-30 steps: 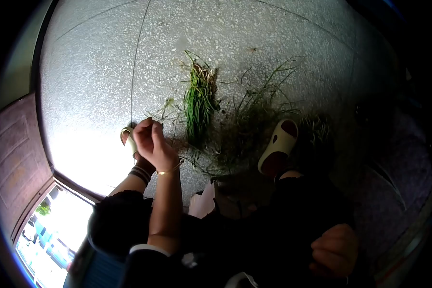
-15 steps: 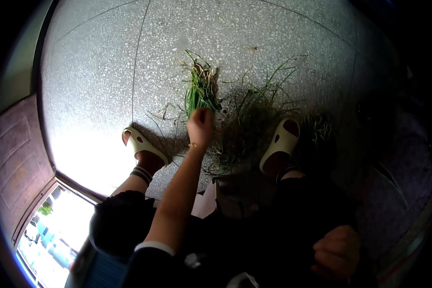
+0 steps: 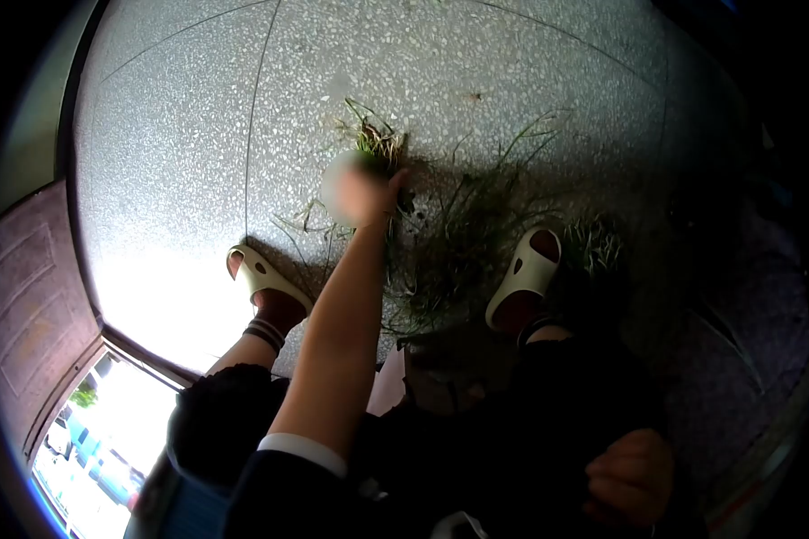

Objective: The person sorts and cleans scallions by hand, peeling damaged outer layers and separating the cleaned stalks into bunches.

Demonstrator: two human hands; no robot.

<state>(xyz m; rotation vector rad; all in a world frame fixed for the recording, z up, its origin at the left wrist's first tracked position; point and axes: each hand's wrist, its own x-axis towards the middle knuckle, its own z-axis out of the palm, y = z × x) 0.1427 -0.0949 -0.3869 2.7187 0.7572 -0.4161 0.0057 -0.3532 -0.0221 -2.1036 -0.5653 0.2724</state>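
Note:
A bunch of chive-like green stalks (image 3: 382,144) with pale, brownish ends lies on the floor in front of me. My left hand (image 3: 364,193) reaches over the bunch and covers most of it. Its thumb stretches out to the right, apart from the fingers, which are blurred. Loose, tangled stalks (image 3: 458,242) spread between my feet, partly in shadow. At the lower right, my right hand (image 3: 631,472) is curled closed near my dark-clothed leg; anything inside it is hidden in the dark.
My feet wear pale slides, the left (image 3: 265,278) and the right (image 3: 526,274) flanking the stalks. Another bunch with whitish ends (image 3: 598,242) lies beyond the right slide. A pale sheet-like object (image 3: 388,382) is between my legs. A brown door panel (image 3: 36,278) stands at left.
My left hand has moved forward along the bunch, from a closed fist at its near end to a spread thumb over its middle. The right hand stays put.

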